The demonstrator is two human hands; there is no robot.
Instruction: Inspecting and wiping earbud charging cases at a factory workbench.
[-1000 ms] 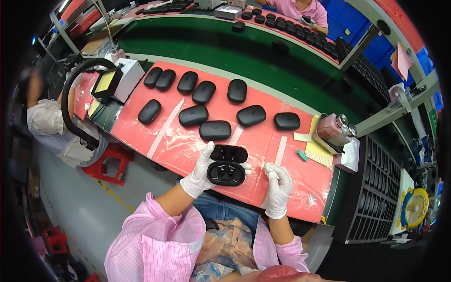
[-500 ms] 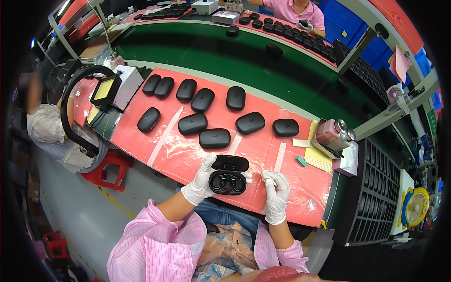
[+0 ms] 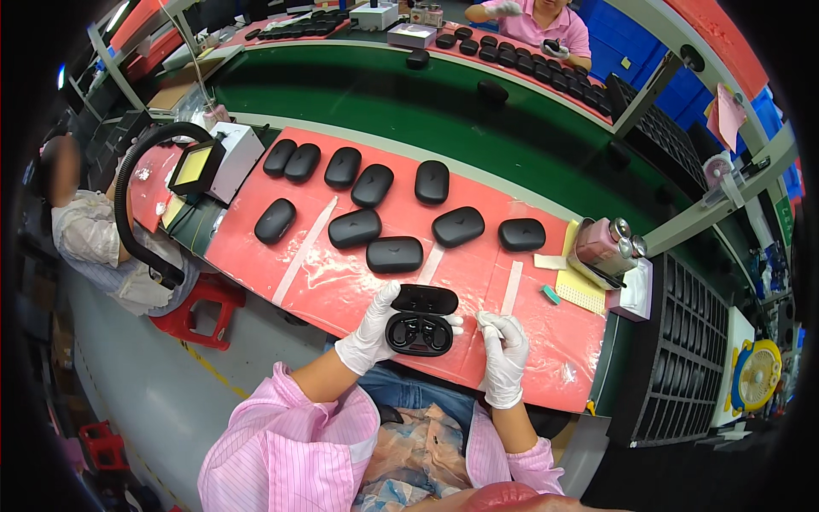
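My left hand (image 3: 368, 338), in a white glove, grips an open black earbud case (image 3: 425, 299) near the front edge of the pink mat. Its lid is tipped back, and two dark earbuds (image 3: 420, 331) with curved hooks lie in the lower half. Some of that hand's fingertips show beyond the case's right side. Just right of the case, my gloved right hand (image 3: 507, 357) is closed in a pinch above the mat. Whatever its fingertips hold, if anything, is too small to make out. Several closed black cases (image 3: 394, 254) are spread on the mat beyond my hands.
A caddy of metal-capped bottles (image 3: 600, 243) stands right, near a yellow sponge sheet (image 3: 583, 290) and small green block (image 3: 550, 295). Black trays (image 3: 682, 341) sit farther right. A green conveyor (image 3: 358, 81) runs beyond the mat; a co-worker (image 3: 546, 30) sits across it. A black hose (image 3: 128, 183) curves at left.
My view has shifted slightly. The dark cases on the green conveyor have slid a little left. Across it, the co-worker's gloved hand has come into view. My hands keep nearly the same pose.
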